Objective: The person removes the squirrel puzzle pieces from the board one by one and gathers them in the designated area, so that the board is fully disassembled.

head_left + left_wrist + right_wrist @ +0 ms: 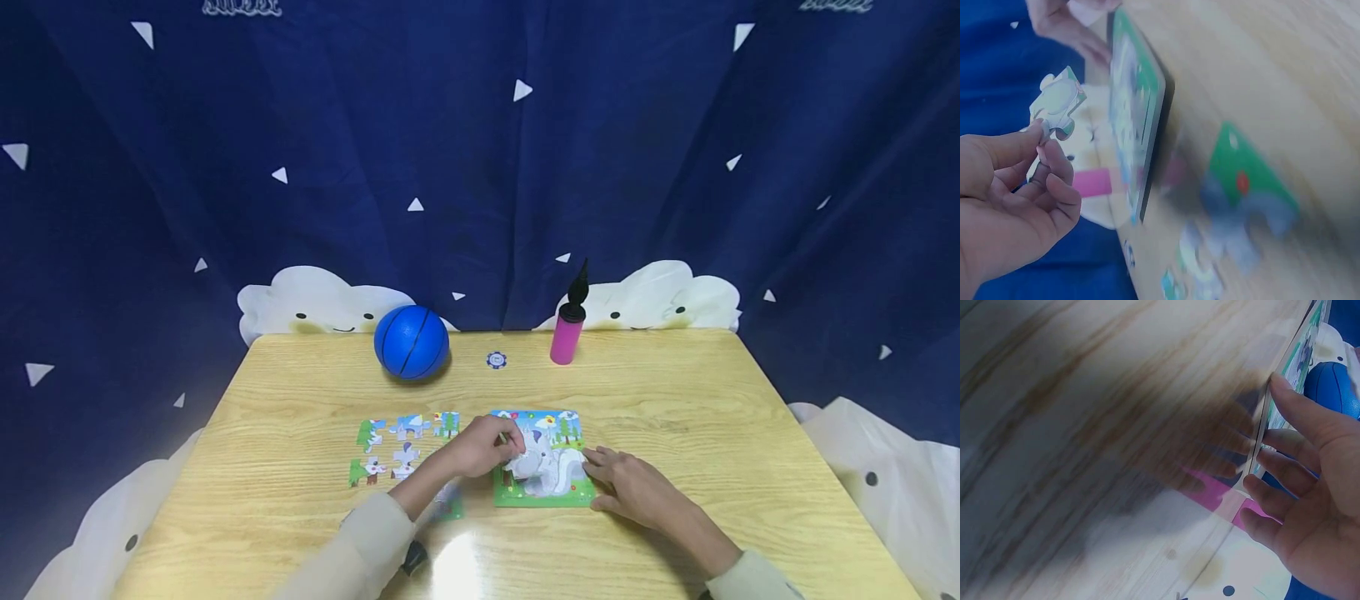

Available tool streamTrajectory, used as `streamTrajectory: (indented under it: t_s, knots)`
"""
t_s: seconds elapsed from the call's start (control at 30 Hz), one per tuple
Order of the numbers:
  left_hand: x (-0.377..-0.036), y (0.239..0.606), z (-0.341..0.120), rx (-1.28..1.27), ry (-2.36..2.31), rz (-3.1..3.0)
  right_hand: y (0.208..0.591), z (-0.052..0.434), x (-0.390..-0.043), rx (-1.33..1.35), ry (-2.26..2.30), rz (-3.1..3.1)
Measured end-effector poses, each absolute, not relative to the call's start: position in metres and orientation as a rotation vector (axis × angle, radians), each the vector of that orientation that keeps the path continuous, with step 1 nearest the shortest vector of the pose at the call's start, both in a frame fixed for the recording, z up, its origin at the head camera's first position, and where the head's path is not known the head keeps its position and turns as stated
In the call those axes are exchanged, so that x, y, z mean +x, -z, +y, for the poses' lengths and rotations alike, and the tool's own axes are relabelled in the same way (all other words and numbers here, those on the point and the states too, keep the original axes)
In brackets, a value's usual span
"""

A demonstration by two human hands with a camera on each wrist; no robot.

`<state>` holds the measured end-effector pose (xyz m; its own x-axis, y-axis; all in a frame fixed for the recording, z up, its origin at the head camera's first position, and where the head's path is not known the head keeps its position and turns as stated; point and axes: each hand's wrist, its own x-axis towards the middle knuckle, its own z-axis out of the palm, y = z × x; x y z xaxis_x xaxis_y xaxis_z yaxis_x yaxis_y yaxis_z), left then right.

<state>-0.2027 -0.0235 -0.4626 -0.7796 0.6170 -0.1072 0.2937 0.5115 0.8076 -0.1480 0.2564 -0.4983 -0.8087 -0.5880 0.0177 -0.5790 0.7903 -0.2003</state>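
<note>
Between thumb and fingers my left hand point(483, 446) pinches a jigsaw puzzle piece point(1059, 99), pale with a green corner. It is held above the left side of the puzzle board point(543, 500), which shows a grey-white squirrel-like animal on green under a blue sky. Against the board's right edge rests my right hand point(633, 487); its fingers are fairly straight and touch the edge in the right wrist view. Loose puzzle pieces point(406, 458) lie in rows left of the board, partly hidden by my left forearm.
A blue ball point(412, 342) stands at the back left of the wooden table point(675, 383). A pink pump with a black nozzle point(567, 333) stands at the back right. Between them lies a small blue-and-white round chip point(497, 360). A dark object point(414, 557) sits by my left sleeve.
</note>
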Motion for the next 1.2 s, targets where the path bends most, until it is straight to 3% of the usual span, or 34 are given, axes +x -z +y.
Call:
streamTrajectory:
  t_s: [0.77,1.2]
  knots:
    - [-0.188,0.466,-0.142,0.713,-1.103,2.415,0.496,0.258,-0.147,-0.935,0.333,2.914]
    - [-0.175,0.476,-0.177,0.663,-1.0,2.425,0.498,0.257,-0.149,-0.949,0.337,2.921]
